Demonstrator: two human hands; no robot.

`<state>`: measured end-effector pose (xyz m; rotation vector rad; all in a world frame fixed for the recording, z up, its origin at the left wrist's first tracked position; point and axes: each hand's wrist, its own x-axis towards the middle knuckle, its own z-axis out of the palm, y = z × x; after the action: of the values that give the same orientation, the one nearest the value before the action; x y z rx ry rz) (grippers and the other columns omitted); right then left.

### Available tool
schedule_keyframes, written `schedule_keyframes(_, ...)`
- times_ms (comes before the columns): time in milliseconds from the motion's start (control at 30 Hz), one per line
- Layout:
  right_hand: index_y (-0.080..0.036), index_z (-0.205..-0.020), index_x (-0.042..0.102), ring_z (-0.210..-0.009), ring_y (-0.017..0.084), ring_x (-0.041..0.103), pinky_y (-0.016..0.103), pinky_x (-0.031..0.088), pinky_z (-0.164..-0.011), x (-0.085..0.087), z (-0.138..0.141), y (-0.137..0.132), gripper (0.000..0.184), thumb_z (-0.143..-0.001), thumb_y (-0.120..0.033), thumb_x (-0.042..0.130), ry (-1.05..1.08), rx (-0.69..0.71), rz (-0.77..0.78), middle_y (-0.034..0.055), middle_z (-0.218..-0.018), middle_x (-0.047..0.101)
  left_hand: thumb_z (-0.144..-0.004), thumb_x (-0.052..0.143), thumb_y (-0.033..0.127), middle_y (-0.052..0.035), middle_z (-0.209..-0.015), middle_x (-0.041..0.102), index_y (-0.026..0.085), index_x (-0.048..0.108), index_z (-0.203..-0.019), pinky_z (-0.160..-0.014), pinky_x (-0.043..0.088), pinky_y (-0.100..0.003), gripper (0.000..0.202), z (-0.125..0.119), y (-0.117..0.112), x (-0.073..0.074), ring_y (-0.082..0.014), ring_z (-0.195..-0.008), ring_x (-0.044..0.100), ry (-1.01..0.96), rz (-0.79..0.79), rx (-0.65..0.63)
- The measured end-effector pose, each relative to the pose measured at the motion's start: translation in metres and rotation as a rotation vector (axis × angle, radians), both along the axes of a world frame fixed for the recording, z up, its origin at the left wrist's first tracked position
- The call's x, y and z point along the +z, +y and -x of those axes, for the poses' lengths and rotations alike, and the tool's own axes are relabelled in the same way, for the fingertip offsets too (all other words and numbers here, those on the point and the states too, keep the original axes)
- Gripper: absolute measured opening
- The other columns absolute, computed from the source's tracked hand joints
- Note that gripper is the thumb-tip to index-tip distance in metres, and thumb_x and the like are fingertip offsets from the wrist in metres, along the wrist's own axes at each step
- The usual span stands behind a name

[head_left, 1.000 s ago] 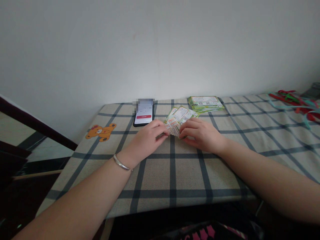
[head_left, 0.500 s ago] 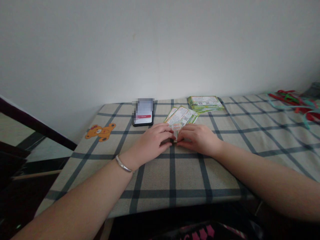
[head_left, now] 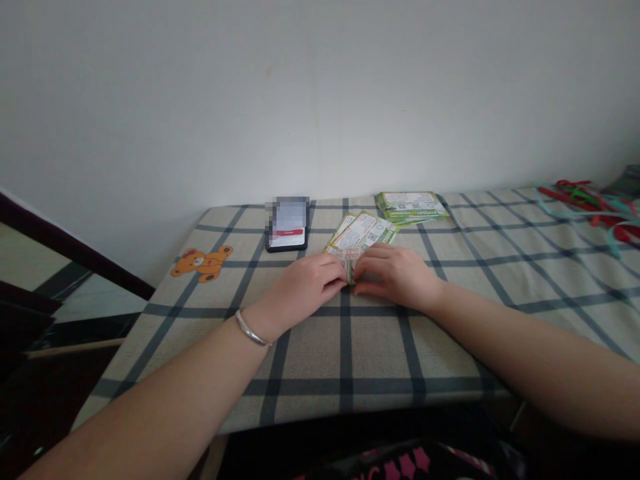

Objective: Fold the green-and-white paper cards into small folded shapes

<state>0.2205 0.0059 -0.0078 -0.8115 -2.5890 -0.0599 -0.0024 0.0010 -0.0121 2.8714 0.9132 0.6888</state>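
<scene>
My left hand and my right hand meet at the middle of the table, fingers curled together on a small printed card held between them. The card is mostly hidden by my fingertips. Just behind my hands lie a few loose green and white cards fanned on the cloth. A silver bangle sits on my left wrist.
A checked tablecloth with an orange bear print covers the table. A phone lies at the back by the wall. A stack of cards sits right of it. Red and green ribbons lie far right.
My hands have drawn closer together over the card, which was spread out flat a second ago and is now bunched small between my fingertips.
</scene>
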Motion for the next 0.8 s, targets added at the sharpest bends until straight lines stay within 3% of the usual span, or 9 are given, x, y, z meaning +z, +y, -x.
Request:
schedule_keyframes(300, -0.02, -0.093, 0.071, -0.09, 0.019, 0.061, 0.032, 0.046, -0.079, 0.004, -0.012, 0.008, 0.013, -0.089, -0.021, 0.058, 0.022, -0.021, -0.043, 0.0055, -0.097, 0.071, -0.091, 0.056, 0.017, -0.0026, -0.099, 0.068, 0.018, 0.064, -0.091, -0.085, 0.051, -0.032, 0.008, 0.007, 0.004, -0.003, -0.0165, -0.093, 0.063, -0.044, 0.031, -0.065)
schedule_keyframes(600, -0.019, -0.091, 0.072, -0.099, 0.02, 0.061, 0.035, 0.049, -0.086, 0.005, -0.007, 0.004, 0.021, -0.094, -0.024, 0.051, -0.001, 0.085, -0.106, 0.0063, -0.109, 0.071, -0.088, 0.059, 0.016, -0.0028, -0.097, 0.07, 0.018, 0.066, -0.087, -0.09, 0.049, -0.036, 0.007, 0.007, 0.005, 0.005, -0.0187, -0.097, 0.063, 0.047, 0.016, -0.062)
schedule_keyframes(800, -0.017, -0.092, 0.071, -0.089, 0.018, 0.064, 0.03, 0.048, -0.078, 0.003, -0.006, 0.001, 0.021, -0.094, -0.024, 0.051, -0.093, 0.073, -0.038, 0.0065, -0.093, 0.072, -0.088, 0.057, 0.013, -0.0019, -0.102, 0.071, 0.019, 0.067, -0.096, -0.099, 0.046, -0.038, 0.014, 0.01, 0.009, 0.0, -0.0194, -0.105, 0.061, 0.049, -0.023, -0.086)
